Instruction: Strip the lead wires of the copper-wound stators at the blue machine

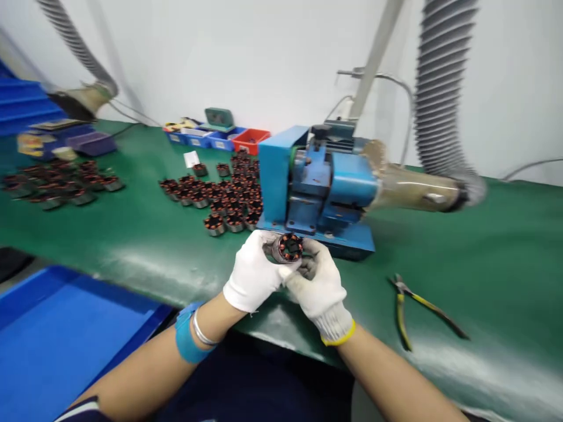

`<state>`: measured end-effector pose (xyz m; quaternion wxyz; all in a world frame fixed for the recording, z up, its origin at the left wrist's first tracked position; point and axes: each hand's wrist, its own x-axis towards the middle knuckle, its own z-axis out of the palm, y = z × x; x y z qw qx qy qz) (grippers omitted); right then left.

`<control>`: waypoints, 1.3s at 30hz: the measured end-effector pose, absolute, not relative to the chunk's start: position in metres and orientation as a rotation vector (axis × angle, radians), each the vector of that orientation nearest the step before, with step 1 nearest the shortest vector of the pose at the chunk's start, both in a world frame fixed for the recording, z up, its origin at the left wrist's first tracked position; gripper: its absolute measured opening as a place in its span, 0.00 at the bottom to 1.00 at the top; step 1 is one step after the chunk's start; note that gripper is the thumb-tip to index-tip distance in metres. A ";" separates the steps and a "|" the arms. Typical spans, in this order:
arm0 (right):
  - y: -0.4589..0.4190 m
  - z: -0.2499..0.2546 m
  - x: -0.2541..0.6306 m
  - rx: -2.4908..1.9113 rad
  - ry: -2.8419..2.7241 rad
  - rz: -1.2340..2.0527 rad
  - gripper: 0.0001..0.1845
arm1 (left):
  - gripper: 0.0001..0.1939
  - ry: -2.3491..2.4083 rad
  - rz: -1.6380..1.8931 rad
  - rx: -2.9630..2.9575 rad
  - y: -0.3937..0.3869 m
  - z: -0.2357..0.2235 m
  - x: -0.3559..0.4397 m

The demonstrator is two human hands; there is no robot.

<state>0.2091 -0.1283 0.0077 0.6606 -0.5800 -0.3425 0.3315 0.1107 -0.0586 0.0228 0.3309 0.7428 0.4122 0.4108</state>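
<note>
Forearms [145, 372] (cut off below) end in left hand [255, 272] and right hand [317, 282], gripping a partly covered stator [281, 248].

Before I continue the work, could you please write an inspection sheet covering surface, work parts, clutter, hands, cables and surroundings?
Surface: green bench top, reflecting light near its front edge.
Work parts: one copper-wound ring part held in front of the blue machine; many similar parts left of the machine, another group farther left, blurred.
Clutter: pliers lying open at right; blue bins and red bin near the wall.
Hands: left hand and right hand, both gloved, hold the ring part.
Cables: thin cable at right rear.
Surroundings: pale wall, ribbed duct at right, blue tray lower left.
</note>
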 end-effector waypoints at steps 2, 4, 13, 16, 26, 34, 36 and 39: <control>-0.123 0.010 0.225 -1.260 -0.642 0.663 0.33 | 0.26 0.878 1.009 1.998 -0.056 0.032 0.131; -0.120 0.012 0.240 -1.193 -0.634 0.562 0.33 | 0.29 0.695 0.933 2.013 -0.051 0.040 0.145; -0.114 0.020 0.271 -1.223 -0.677 0.355 0.35 | 0.30 0.462 1.016 2.003 -0.033 0.039 0.188; -0.114 0.029 0.277 -1.237 -0.636 0.387 0.35 | 0.29 0.452 1.076 2.074 -0.032 0.037 0.194; -0.119 0.045 0.288 -1.285 -0.713 0.394 0.27 | 0.28 0.601 1.069 2.099 -0.039 0.045 0.200; -0.122 0.039 0.284 -1.287 -0.716 0.380 0.29 | 0.30 0.582 1.069 2.077 -0.044 0.042 0.196; -0.128 0.037 0.280 -1.353 -0.838 0.286 0.30 | 0.32 0.490 1.017 2.044 -0.044 0.036 0.186; -0.136 0.036 0.273 -1.397 -1.165 0.088 0.29 | 0.36 0.322 0.808 1.941 -0.041 0.030 0.164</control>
